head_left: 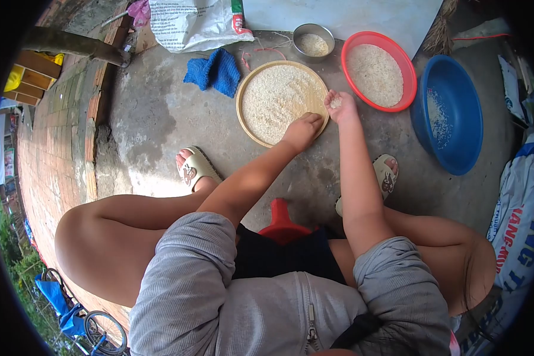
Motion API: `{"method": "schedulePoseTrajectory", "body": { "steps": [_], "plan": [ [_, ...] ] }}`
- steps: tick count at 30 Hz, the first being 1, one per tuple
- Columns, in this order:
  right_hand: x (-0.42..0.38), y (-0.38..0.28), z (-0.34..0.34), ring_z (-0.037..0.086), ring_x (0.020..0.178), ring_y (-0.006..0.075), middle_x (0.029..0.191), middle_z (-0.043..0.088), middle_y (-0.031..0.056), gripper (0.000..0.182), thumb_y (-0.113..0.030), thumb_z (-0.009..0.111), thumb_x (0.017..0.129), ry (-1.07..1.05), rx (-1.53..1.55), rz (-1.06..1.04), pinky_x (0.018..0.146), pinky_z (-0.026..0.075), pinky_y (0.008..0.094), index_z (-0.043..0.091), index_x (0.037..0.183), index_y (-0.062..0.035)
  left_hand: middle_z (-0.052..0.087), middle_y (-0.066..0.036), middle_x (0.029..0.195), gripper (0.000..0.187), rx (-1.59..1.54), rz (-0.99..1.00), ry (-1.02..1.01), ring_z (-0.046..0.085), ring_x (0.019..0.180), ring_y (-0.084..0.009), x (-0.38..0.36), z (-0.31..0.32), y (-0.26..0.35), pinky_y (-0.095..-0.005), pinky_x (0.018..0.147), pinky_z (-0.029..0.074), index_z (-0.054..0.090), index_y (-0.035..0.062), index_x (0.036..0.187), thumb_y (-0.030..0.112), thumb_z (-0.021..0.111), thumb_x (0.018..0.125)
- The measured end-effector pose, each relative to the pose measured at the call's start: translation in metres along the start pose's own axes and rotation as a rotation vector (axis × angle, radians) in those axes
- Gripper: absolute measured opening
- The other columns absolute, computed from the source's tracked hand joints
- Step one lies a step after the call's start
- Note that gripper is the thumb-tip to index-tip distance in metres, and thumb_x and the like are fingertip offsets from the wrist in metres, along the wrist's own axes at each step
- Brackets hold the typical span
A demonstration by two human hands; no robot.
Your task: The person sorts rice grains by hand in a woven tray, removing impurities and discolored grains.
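Observation:
A round woven tray (266, 95) of pale rice grains lies on the concrete floor before me. My left hand (303, 130) is over the tray's near right part, fingers bent and pressed together against its surface. What those fingers pinch, if anything, is hidden. My right hand (342, 107) is just off the tray's right rim, palm up and fingers curled, cupping a small heap of rice grains (336, 102). Behind the tray stands a metal bowl (314, 43) with some grains in it. To the right is a red basin (377, 74) holding more rice.
A blue basin (454, 118) with scattered grains is tilted in view at the right. A blue cloth (213, 72) lies left of the tray. Printed sacks (199, 24) are at the back and right. A red stool (280, 225) is under me, between my sandalled feet.

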State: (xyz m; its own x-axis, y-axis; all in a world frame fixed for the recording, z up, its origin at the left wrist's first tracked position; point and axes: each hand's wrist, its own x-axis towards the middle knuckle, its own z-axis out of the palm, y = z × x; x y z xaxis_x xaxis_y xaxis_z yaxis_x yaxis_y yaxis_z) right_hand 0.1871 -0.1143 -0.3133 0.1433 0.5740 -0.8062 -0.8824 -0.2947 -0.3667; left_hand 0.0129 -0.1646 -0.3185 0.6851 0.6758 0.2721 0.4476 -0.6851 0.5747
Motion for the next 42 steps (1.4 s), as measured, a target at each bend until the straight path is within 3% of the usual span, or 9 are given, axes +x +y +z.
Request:
{"method": "schedulePoseTrajectory", "body": {
  "steps": [7, 14, 23, 25, 29, 31, 34, 38, 42],
  "plan": [
    [0.010, 0.006, -0.004, 0.054, 0.069, 0.0206, 0.077, 0.055, 0.0096, 0.032, -0.023, 0.033, 0.092, -0.049, -0.051, -0.006, 0.066, 0.047, 0.0324, 0.054, 0.087, 0.0006, 0.062, -0.009, 0.099, 0.020, 0.061, 0.063, -0.281, 0.060, 0.091, -0.0267, -0.005, -0.022, -0.016, -0.0342, 0.077, 0.051, 0.064, 0.0046, 0.094, 0.006, 0.059, 0.074],
    [-0.004, 0.028, 0.023, 0.055, 0.075, 0.0223, 0.083, 0.055, 0.0114, 0.033, -0.021, 0.031, 0.092, -0.069, -0.108, -0.013, 0.073, 0.049, 0.0360, 0.054, 0.093, 0.0028, 0.065, -0.011, 0.081, 0.010, -0.190, -0.156, 0.332, 0.063, 0.071, -0.0264, 0.050, -0.063, -0.016, -0.0334, 0.065, 0.051, 0.068, 0.0040, 0.080, 0.000, 0.064, 0.071],
    [-0.001, 0.026, 0.060, 0.053, 0.074, 0.0183, 0.082, 0.051, 0.0099, 0.025, -0.012, 0.031, 0.089, -0.144, -0.010, 0.001, 0.067, 0.050, 0.0321, 0.051, 0.092, 0.0014, 0.065, -0.013, 0.081, 0.015, -0.203, -0.171, 0.230, 0.065, 0.071, -0.0257, 0.080, -0.097, -0.009, -0.0338, 0.066, 0.052, 0.068, 0.0023, 0.087, 0.006, 0.065, 0.073],
    [-0.008, 0.009, 0.090, 0.054, 0.082, 0.0247, 0.091, 0.052, 0.0167, 0.037, -0.020, 0.026, 0.095, -0.058, 0.229, -0.097, 0.075, 0.052, 0.0358, 0.048, 0.099, 0.0100, 0.066, -0.014, 0.081, 0.014, -0.222, -0.281, 0.373, 0.065, 0.068, -0.0244, 0.080, -0.103, -0.026, -0.0325, 0.064, 0.052, 0.068, 0.0010, 0.088, 0.010, 0.064, 0.078],
    [-0.066, -0.037, 0.156, 0.045, 0.114, 0.0382, 0.126, 0.036, 0.0276, 0.063, -0.042, 0.035, 0.095, -0.407, -0.030, -0.068, 0.096, 0.044, 0.0498, 0.027, 0.131, 0.0097, 0.068, -0.013, 0.078, 0.016, -0.156, -0.384, 0.484, 0.067, 0.067, -0.0186, 0.074, -0.123, -0.060, -0.0285, 0.063, 0.051, 0.069, 0.0020, 0.092, 0.013, 0.065, 0.080],
    [-0.091, -0.039, 0.175, 0.027, 0.128, 0.0485, 0.144, 0.017, 0.0225, 0.074, -0.047, 0.040, 0.093, -0.065, -0.506, -0.261, 0.097, 0.041, 0.0547, 0.011, 0.142, 0.0000, 0.068, -0.012, 0.075, 0.015, -0.107, -0.485, 0.556, 0.066, 0.067, -0.0161, 0.065, -0.124, -0.077, -0.0268, 0.063, 0.049, 0.069, 0.0036, 0.091, 0.013, 0.063, 0.081],
    [-0.049, -0.023, 0.130, 0.040, 0.121, 0.0367, 0.135, 0.039, 0.0192, 0.054, -0.038, 0.049, 0.090, 0.050, -0.600, -0.579, 0.087, 0.047, 0.0514, 0.041, 0.129, -0.0023, 0.067, -0.011, 0.075, 0.015, -0.091, -0.642, 0.635, 0.065, 0.066, -0.0179, 0.049, -0.128, -0.091, -0.0287, 0.064, 0.049, 0.069, 0.0041, 0.089, 0.015, 0.062, 0.082],
    [-0.024, 0.027, 0.049, 0.052, 0.096, 0.0360, 0.103, 0.057, 0.0181, 0.027, -0.022, 0.054, 0.084, 0.496, -1.291, -1.314, 0.086, 0.041, 0.0429, 0.056, 0.102, -0.0008, 0.066, -0.012, 0.079, 0.015, 0.163, -0.761, 0.712, 0.064, 0.069, -0.0246, 0.002, -0.107, -0.121, -0.0349, 0.066, 0.049, 0.067, 0.0049, 0.087, 0.017, 0.060, 0.082],
    [-0.037, 0.053, 0.014, 0.053, 0.096, 0.0356, 0.101, 0.057, 0.0169, 0.025, -0.022, 0.054, 0.084, 0.679, -1.391, -1.308, 0.087, 0.041, 0.0428, 0.056, 0.100, -0.0029, 0.064, -0.016, 0.085, 0.021, 0.291, -0.964, 0.631, 0.061, 0.079, -0.0333, -0.035, -0.083, -0.118, -0.0437, 0.071, 0.047, 0.063, 0.0064, 0.088, 0.026, 0.056, 0.085]
  ]
}}
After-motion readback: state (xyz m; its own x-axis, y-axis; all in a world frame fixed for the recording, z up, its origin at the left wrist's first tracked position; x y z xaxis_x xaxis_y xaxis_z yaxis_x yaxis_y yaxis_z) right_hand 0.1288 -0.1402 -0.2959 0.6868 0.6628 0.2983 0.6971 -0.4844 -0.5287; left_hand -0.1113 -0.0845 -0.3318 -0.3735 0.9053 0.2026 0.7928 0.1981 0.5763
